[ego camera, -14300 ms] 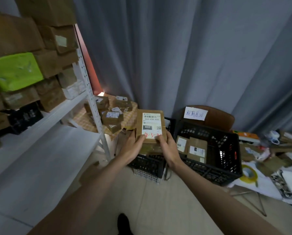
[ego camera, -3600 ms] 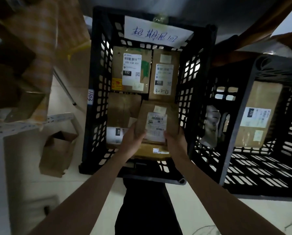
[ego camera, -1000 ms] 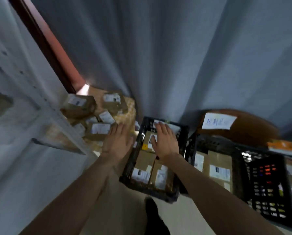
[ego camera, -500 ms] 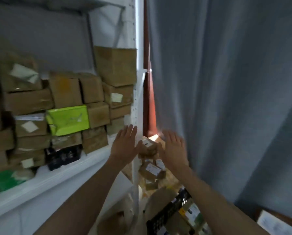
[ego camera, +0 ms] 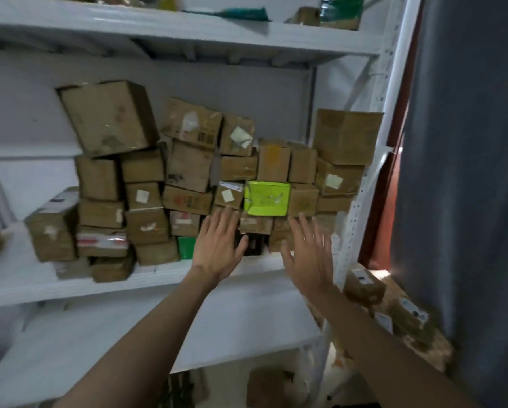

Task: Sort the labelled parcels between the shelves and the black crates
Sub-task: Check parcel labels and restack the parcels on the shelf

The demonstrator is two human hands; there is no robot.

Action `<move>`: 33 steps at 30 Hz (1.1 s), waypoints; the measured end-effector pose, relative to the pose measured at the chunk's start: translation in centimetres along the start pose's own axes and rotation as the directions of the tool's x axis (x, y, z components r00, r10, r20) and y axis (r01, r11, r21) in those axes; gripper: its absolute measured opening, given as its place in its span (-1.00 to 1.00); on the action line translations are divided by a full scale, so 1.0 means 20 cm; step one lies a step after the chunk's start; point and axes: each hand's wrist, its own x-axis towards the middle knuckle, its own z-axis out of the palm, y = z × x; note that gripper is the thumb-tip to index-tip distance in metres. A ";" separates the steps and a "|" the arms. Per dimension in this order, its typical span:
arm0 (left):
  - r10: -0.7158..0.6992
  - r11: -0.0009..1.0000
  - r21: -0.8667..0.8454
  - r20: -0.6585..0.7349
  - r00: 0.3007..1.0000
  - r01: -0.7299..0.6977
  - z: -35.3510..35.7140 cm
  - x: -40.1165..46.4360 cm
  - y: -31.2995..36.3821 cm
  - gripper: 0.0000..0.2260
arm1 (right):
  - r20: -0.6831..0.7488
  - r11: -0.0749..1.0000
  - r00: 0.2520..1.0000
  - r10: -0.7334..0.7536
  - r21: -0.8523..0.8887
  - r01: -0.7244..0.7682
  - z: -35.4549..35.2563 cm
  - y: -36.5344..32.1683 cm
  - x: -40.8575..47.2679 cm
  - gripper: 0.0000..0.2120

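Reaching with fingers spread and empty, left hand (ego camera: 217,244) and right hand (ego camera: 308,254) face the wide-lying green parcel (ego camera: 267,198)

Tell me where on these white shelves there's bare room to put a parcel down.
The lower white shelf board, under both open hands, is bare nearly all across. The middle white shelf has only a strip along its front lip and a patch at the far left. Behind that, the stacked brown cardboard parcels and the lime-green parcel crowd it.
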 end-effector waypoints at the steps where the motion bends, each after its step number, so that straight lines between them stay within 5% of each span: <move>1: -0.021 1.000 0.018 -0.007 1.000 0.022 -0.03 -0.02 -0.08 -0.32 | 0.003 1.000 1.000 -0.026 -0.004 0.026 0.01 -0.08 0.02 -0.43; 21: -0.321 0.931 0.178 -0.023 0.947 0.320 -0.43 -0.70 -1.72 -0.30 | 0.105 0.934 0.946 -0.308 0.221 0.280 0.42 -1.82 -0.02 -0.38; 33: -0.407 0.903 0.157 0.014 0.913 0.400 -0.26 -0.74 -2.33 -0.31 | 0.186 0.885 0.912 -0.367 0.371 0.280 0.80 -2.39 0.11 -0.35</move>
